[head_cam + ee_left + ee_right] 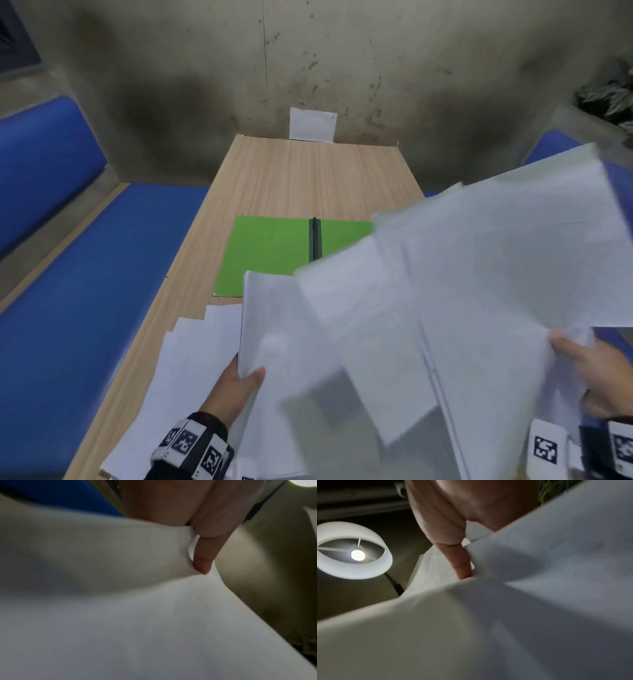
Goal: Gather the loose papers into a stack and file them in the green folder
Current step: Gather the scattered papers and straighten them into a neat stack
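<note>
A fanned bundle of white papers (pixel 428 291) is lifted above the near end of the wooden table (pixel 308 178), blurred by motion. My left hand (pixel 245 375) pinches the bundle's left lower edge, thumb on top; the left wrist view shows a finger (pixel 202 561) pressed into the papers (pixel 137 615). My right hand (pixel 582 363) grips the right edge, and a finger (pixel 462 563) digs between the sheets (pixel 539 601). The green folder (pixel 270 253) lies open on the table beyond the bundle, its dark spine (pixel 315 240) upright in the picture. More loose sheets (pixel 178 370) lie flat at the near left.
Blue bench seats (pixel 85 291) run along both sides of the table. A white card (pixel 312 124) leans on the wall at the table's far end. A plant (pixel 609 96) sits at the far right. A round ceiling lamp (pixel 351 551) shows in the right wrist view.
</note>
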`<state>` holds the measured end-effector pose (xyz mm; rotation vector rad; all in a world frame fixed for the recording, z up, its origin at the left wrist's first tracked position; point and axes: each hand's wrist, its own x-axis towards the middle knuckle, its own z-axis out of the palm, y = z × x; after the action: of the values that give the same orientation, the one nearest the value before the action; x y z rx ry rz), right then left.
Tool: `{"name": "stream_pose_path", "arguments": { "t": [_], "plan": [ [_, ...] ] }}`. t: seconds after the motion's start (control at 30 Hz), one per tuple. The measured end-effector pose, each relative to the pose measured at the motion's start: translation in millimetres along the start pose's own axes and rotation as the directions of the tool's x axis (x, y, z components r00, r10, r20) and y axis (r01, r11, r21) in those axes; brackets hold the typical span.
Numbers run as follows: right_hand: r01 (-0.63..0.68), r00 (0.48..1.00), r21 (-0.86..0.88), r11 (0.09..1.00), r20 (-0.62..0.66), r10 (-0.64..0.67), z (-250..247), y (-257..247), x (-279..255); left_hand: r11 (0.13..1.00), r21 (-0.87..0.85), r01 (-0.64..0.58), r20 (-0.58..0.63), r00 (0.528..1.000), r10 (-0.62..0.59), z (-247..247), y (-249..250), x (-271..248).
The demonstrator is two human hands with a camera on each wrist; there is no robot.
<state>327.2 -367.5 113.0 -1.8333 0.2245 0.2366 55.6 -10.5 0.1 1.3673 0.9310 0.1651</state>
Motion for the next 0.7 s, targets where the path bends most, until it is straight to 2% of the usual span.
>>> {"name": "stream_pose_path", "arguments": {
  "t": [0.07,0.17,0.23,0.33,0.4,0.53,0.63,0.7],
  "plan": [
    [-0.058,0.981,-0.087,0.995,0.178,0.073,24.6,-0.5,-19.3,0.999,-0.053,-0.015,0.010,1.000,0.016,-1.8,7.5,-2.6],
    [-0.038,0.965,-0.119,0.992,0.252,0.068,60.7,11.2,-30.0,0.999,-0.035,0.001,0.082,0.997,0.001,-5.6,14.7,-7.7],
    [-0.020,0.946,-0.140,0.990,0.317,0.064,78.2,17.7,-33.9,0.997,-0.041,0.059,0.130,0.990,-0.053,-6.8,12.1,-9.8],
    [0.015,0.915,-0.235,0.972,0.394,0.082,99.1,32.5,-33.4,0.967,-0.121,0.222,0.112,0.972,-0.209,-3.7,3.9,-11.2],
    [0.030,0.909,-0.277,0.960,0.406,0.089,108.6,40.8,-29.6,0.959,-0.114,0.260,0.114,0.962,-0.247,-3.1,-3.3,-10.6],
    [0.065,0.893,-0.306,0.950,0.442,0.081,123.7,47.4,-32.1,0.982,-0.038,0.186,0.172,0.969,-0.177,-8.5,-26.5,2.1],
    [0.059,0.909,-0.300,0.952,0.411,0.073,126.9,51.5,-30.1,0.984,0.124,0.131,0.171,0.974,-0.152,-12.7,-32.8,6.7],
    [0.047,0.939,-0.285,0.957,0.340,0.055,123.9,46.6,-30.4,0.972,0.215,0.092,0.156,0.980,-0.127,-13.8,-27.2,3.8]
  ]
}}
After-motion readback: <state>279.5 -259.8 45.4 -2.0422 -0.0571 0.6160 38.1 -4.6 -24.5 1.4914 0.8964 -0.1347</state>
